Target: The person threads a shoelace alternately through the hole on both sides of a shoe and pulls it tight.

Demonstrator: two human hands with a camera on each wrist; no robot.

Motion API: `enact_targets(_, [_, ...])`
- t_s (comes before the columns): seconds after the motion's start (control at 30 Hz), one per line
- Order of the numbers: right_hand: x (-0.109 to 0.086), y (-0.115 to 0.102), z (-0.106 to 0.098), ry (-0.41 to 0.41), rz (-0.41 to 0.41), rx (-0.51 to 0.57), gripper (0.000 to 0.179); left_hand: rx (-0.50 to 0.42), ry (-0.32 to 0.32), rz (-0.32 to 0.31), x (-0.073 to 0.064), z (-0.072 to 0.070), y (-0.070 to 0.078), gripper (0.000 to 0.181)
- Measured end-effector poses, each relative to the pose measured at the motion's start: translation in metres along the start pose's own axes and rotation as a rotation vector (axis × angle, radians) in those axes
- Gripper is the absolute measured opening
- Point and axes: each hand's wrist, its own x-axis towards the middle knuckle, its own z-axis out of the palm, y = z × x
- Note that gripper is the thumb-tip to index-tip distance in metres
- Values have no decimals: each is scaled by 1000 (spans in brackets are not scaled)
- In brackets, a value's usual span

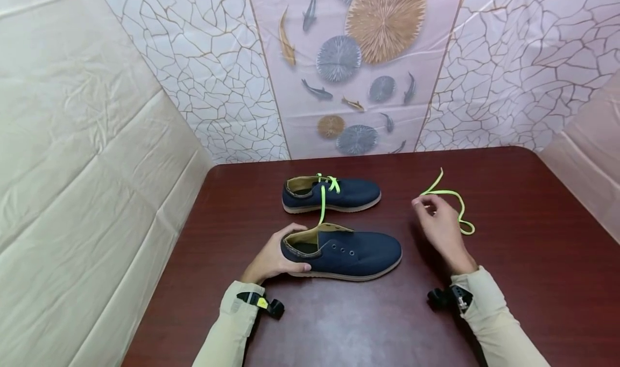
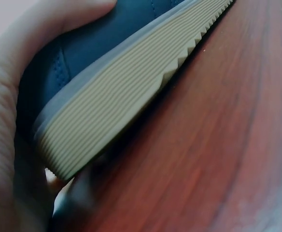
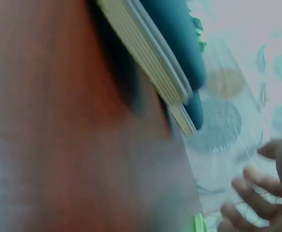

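My left hand (image 1: 272, 255) grips the near navy shoe (image 1: 368, 254) round its heel, with the thumb along the near side. That shoe's visible eyelets have no lace in them. In the left wrist view its ribbed beige sole (image 2: 112, 92) shows beside the hand. My right hand (image 1: 443, 230) is to the right of the toe, fingers loosely bent, apart from the shoe. Beside and partly behind it lies a loose neon-yellow shoelace (image 1: 459, 200). The right wrist view shows thumb and fingers (image 3: 257, 198) apart, with nothing visible between them.
Behind the near shoe stands a matching navy shoe (image 1: 358, 193) with a neon-yellow lace (image 1: 334, 184) in it. One strand (image 1: 322, 205) hangs towards the near shoe. Both stand on a dark red wooden table (image 1: 523, 248), with patterned sheeting (image 1: 232, 76) behind it.
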Motion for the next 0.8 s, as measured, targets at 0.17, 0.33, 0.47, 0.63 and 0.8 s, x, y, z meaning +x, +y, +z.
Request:
enact_targets(0.17, [27, 6, -4, 32, 96, -98, 37, -23, 8, -8, -3, -2, -2, 77])
enact_targets(0.33, [48, 18, -7, 3, 158, -144, 50, -2, 3, -12, -3, 0, -3, 79])
enact_targets(0.47, [61, 37, -8, -13, 235, -141, 58, -5, -13, -21, -1, 1, -2, 80])
enact_targets(0.63, [73, 58, -8, -65, 307, -226, 63, -27, -22, -31, 1, 0, -1, 80])
enact_targets(0.8, [86, 64, -7, -151, 334, -337, 78, -30, -19, -39, 1, -3, 1, 80])
